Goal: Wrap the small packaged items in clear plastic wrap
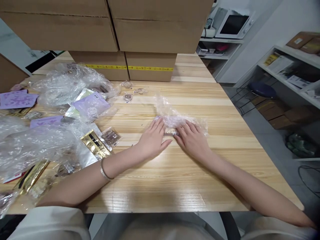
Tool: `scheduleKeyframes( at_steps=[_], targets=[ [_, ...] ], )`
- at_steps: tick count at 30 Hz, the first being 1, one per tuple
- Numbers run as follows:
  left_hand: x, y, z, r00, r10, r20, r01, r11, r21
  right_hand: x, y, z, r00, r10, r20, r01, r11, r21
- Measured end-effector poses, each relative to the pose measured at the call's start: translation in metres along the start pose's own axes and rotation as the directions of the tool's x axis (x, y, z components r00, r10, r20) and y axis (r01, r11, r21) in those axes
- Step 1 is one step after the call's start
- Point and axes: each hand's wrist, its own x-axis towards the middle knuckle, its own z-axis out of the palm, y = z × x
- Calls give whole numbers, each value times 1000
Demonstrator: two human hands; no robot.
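A crinkled clear plastic bag lies on the wooden table in front of me, with something golden and a bit of purple showing at its near edge. My left hand rests at the bag's left side, fingers stretched out and thumb apart. Over its right part lies my right hand, fingers spread and flat on the plastic. The contents under my hands are mostly hidden.
Clear plastic bags, purple packets, a gold sachet and a small brown packet crowd the table's left. Several small wrapped pieces lie farther back. Stacked cardboard boxes stand behind; shelves are at right.
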Motion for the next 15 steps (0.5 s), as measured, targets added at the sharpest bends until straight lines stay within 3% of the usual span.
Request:
scheduleKeyframes(
  at_steps=[5, 12, 15],
  targets=[
    [14, 16, 14, 997, -67, 50, 67, 998, 15, -31, -32, -18, 977, 210, 37, -200, 963, -181],
    [16, 19, 18, 997, -77, 29, 78, 996, -36, -29, -8, -23, 917, 381, 120, -340, 903, -265],
    [17, 18, 22, 997, -75, -7, 75, 997, -26, -30, -7, -31, 913, 382, 142, -341, 906, -251]
  ],
)
